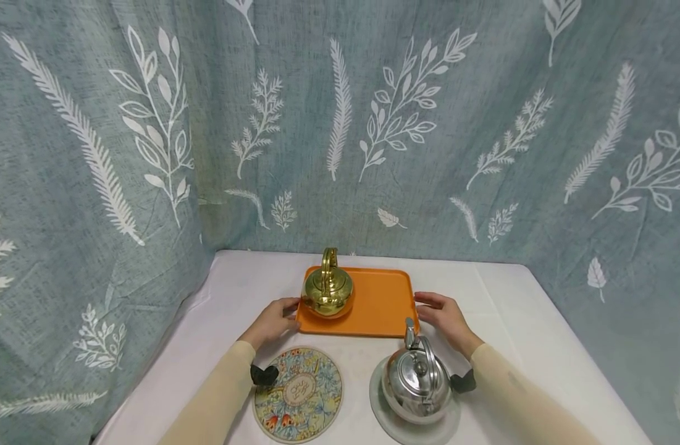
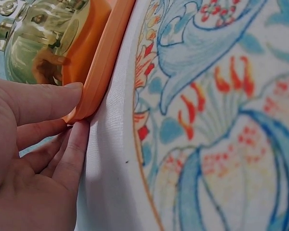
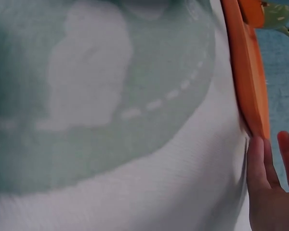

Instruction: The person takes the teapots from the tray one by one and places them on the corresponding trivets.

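Note:
An orange rectangular tray [image 1: 381, 303] lies on the table, with a shiny gold kettle [image 1: 328, 295] standing upright on its left half. At the tray's left edge my left hand [image 1: 273, 321] pinches the near corner; in the left wrist view the thumb [image 2: 62, 98] lies on the rim and other fingers are against its outside and underside. My right hand [image 1: 445, 318] is at the right edge. Its fingers look fairly straight in the right wrist view, with a fingertip touching the tray's corner [image 3: 259, 127]. That hand is partly cut off there.
Nearer me on the left lies a round floral mat [image 1: 298, 395]. A silver kettle [image 1: 417, 386] stands on a round pale green mat [image 1: 380, 411] at the near right, close to my right forearm. A white cloth covers the table [image 1: 501, 309]; patterned blue-grey curtains [image 1: 295, 123] hang around it.

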The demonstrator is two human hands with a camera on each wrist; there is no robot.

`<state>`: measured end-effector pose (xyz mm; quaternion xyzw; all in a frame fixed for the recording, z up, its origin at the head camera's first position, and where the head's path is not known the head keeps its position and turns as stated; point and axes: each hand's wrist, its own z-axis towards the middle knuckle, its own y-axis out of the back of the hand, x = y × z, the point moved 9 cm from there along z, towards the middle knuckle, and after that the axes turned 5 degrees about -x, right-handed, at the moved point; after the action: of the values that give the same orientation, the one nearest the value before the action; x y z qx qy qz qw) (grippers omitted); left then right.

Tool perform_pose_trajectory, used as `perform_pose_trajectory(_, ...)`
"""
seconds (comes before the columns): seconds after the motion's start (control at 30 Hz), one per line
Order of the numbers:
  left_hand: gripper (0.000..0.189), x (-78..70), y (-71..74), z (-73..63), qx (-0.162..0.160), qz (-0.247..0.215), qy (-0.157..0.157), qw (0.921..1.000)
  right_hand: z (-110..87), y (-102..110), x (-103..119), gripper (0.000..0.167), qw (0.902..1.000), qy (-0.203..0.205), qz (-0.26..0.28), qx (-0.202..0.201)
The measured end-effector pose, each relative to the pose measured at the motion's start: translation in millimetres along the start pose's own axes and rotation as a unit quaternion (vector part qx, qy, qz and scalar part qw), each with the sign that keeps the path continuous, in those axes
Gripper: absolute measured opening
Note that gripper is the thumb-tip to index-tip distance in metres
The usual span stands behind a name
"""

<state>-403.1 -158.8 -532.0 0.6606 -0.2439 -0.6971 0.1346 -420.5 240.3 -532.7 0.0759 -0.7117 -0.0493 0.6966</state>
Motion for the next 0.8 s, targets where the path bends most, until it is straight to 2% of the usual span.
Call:
perform_pose_trajectory(0.13, 0.065, 0.1, -0.9, -0.4, 0.001, -0.012, -0.002, 0.9999, -0.9, -0.5, -3.3, 0.044, 1.0000, -0.004, -0.004, -0.007)
perform_pose_trajectory(0.27, 0.066, 1.3, -0.8, -1.4, 0.002, -0.025, 0.006, 0.9997, -3.0, -1.6, -1.8, 0.044, 0.9996, 0.014, -0.024, -0.005)
perform_pose_trajectory(0.53, 0.066, -0.1, -1.1, -2.6, 0.002, -0.019, 0.001, 0.9998, -8.1, -5.9, 3.1, 0.041, 0.9939, 0.057, -0.095, -0.003)
perform_pose_trajectory(0.8, 0.065, -0.5, 0.1, -1.9, 0.000, -0.012, 0.004, 0.9999, -6.2, -7.4, -0.8, 0.040, 0.9916, 0.058, -0.116, -0.004)
